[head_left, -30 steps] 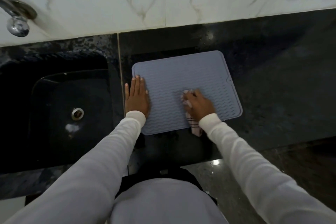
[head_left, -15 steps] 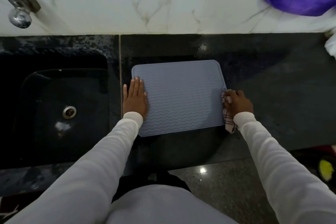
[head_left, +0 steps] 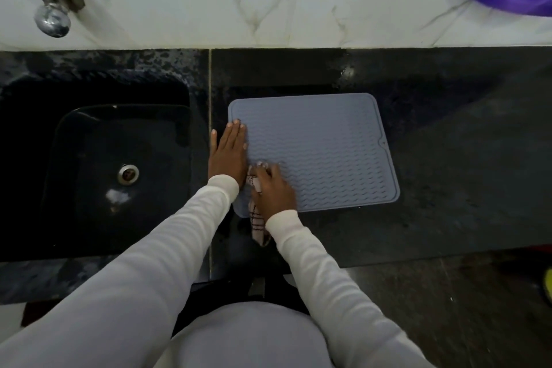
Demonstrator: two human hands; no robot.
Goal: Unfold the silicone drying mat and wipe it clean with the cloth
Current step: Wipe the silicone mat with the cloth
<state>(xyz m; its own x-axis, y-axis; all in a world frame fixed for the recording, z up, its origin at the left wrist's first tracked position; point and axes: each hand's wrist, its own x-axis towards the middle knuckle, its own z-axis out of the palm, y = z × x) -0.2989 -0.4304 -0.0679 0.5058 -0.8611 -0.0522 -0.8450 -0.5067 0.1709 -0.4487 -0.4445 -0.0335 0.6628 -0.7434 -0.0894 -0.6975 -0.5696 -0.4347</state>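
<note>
So the grey silicone drying mat [head_left: 316, 152] lies unfolded and flat on the black speckled stone countertop [head_left: 448, 128], close to its left end just beside the dark sink [head_left: 98, 170]. It's a rounded rectangle with wavy ridges. Left hand [head_left: 228, 152] presses flat on the mat's left edge, fingers straight. Right hand [head_left: 273, 188] curls around a bunched checked cloth [head_left: 257, 224] at the near-left corner, one end trailing onto the countertop.
</note>
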